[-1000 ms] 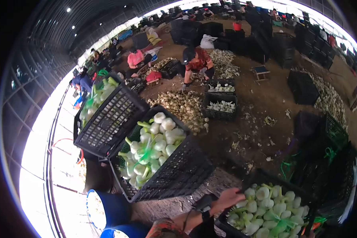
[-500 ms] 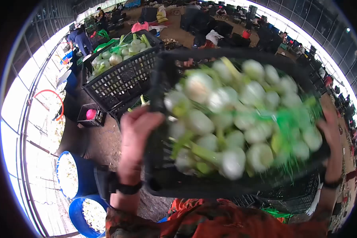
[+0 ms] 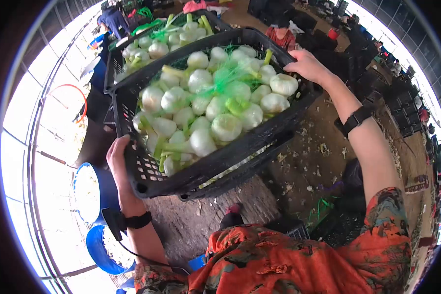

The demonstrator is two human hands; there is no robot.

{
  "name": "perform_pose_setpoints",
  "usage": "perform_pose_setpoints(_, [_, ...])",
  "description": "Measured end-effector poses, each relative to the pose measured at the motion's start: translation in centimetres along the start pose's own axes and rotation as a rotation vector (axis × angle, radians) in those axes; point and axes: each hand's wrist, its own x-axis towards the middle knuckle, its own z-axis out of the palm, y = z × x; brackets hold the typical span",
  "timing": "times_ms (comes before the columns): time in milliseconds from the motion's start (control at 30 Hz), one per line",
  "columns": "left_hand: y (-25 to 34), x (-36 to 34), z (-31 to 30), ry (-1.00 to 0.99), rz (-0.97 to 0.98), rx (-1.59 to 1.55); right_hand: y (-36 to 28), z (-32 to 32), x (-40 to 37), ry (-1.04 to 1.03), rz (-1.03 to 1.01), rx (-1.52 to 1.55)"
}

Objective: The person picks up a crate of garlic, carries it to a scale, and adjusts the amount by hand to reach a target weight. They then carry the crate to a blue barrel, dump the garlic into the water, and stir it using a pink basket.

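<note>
A black plastic crate (image 3: 240, 147) full of white bulbs (image 3: 226, 127) with green stems lies tilted across the upper middle, over another black crate. Green netting (image 3: 225, 81) is bunched on top of the bulbs. My left hand (image 3: 117, 153) grips the crate's near left corner, its fingers partly hidden by the wall. At the far right corner, my right hand (image 3: 306, 66) is closed over the rim. Behind it, touching or nearly so, stands a second filled crate (image 3: 113, 68).
Two blue tubs (image 3: 94, 245) with pale pieces stand at the lower left, and a red hoop (image 3: 85, 105) is above them. A person in red (image 3: 281, 36) sits beyond the crate. Another person in blue (image 3: 113, 22) bends at the upper left. Black crates (image 3: 402, 112) are stacked at right.
The crate in my hands has moved away from me and to the left, over another crate and beside the filled one. Both my arms are now stretched further forward.
</note>
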Motion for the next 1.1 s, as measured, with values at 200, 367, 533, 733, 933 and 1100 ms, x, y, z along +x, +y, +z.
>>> perform_pose_setpoints(200, [5.0,-1.7,3.7,0.2,-0.658,-0.562,-0.3,0.5,0.0,-0.08,0.029,0.203])
perform_pose_setpoints(367, [4.4,-0.6,2.6,0.227,-0.638,-0.354,-1.1,-0.2,-0.2,-0.092,0.139,0.101])
perform_pose_setpoints(533, [4.8,-1.1,3.3,0.175,-0.68,-0.388,-1.9,-0.8,-2.1,-0.129,0.18,0.254])
perform_pose_setpoints(733, [8.3,-3.4,6.7,0.089,-0.738,-0.556,-1.7,-1.8,-1.9,-0.13,0.183,0.104])
perform_pose_setpoints(933, [7.3,-3.2,4.8,0.242,-0.682,-0.468,-2.1,-0.7,-1.1,-0.076,0.187,0.206])
perform_pose_setpoints(1100, [5.0,-4.5,4.4,0.282,-0.428,-0.483,-1.3,-0.7,-3.2,0.046,0.302,0.368])
